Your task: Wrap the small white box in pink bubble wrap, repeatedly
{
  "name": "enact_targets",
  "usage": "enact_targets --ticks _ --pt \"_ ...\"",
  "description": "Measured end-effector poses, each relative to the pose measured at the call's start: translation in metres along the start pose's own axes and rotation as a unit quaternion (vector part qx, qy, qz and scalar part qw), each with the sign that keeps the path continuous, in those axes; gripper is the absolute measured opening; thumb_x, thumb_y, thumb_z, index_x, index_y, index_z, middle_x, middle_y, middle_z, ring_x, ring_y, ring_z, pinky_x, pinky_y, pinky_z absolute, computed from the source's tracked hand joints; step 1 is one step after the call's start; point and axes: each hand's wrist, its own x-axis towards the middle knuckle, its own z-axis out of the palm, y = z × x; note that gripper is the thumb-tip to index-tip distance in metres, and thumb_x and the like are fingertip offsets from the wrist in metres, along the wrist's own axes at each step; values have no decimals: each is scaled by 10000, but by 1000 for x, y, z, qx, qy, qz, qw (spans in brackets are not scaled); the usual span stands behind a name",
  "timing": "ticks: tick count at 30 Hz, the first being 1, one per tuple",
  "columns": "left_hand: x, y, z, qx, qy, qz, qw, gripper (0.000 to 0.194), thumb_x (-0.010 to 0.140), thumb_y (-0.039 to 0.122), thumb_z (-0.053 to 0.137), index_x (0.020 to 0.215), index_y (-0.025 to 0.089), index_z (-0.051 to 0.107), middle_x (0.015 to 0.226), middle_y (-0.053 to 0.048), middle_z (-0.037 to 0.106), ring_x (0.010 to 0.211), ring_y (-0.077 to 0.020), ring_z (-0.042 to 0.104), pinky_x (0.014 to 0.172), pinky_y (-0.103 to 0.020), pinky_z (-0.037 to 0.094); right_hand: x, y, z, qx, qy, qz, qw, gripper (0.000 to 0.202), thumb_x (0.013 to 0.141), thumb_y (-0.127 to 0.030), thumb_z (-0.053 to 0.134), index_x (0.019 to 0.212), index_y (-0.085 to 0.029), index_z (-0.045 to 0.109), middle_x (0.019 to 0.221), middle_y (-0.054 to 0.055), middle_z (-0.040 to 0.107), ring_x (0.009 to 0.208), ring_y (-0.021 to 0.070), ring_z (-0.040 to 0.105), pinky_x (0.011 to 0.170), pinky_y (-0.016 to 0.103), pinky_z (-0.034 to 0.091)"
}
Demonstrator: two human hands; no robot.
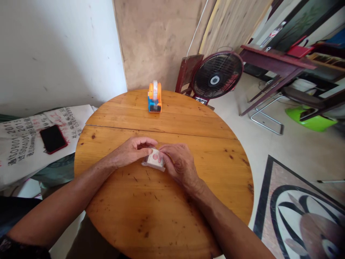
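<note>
A small white box with red print (155, 158), in what looks like clear plastic wrap, is held low over the round wooden table (151, 212). My left hand (134, 150) grips its left side, thumb on the near face and fingers curled behind. On the right side, my right hand (179, 160) pinches the top right edge between thumb and fingers. The fingertips of both hands nearly meet above the box. Beyond them, near the table's far edge, stands an orange and blue tape dispenser (154, 97) with a roll of tape.
Left of the table, a phone (53, 139) lies on a printed white sack (78, 117). A standing fan (217, 75) and a wooden chair (185, 73) are behind the table. A dark red table (280, 59) stands at the back right.
</note>
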Motion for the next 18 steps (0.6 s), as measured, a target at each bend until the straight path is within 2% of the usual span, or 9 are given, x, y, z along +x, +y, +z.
enact_targets --ticks 3,6,12,18 --pt "-1 2 0 1 -7 -4 1000 339 796 331 694 1088 159 676 1084 -73 722 929 -204 667 814 -327 505 0 0 1 31 21 55 998 120 958 -210 525 887 -208 622 877 36 745 805 184 666 789 341 434" --pt "-2 5 0 7 -24 3 1000 356 795 336 687 1100 154 671 1081 -79 716 927 -205 663 815 -330 508 1 0 1 60 22 96 993 126 966 -239 511 875 -218 596 959 43 740 894 194 669 828 354 442" --pt "-1 -3 -1 55 -17 -8 998 517 755 345 723 1231 168 626 1084 -91 716 891 -230 672 760 -344 528 4 -5 -8 105 27 132 985 144 973 -271 489 860 -236 572 1071 62 715 1021 217 655 914 393 461" --pt "-3 -7 3 5 -89 36 995 665 730 308 767 1344 202 534 1330 -120 625 1169 -271 618 977 -401 493 6 1 -19 211 69 175 959 169 972 -357 517 869 -233 566 1097 70 701 1024 209 652 919 366 492"
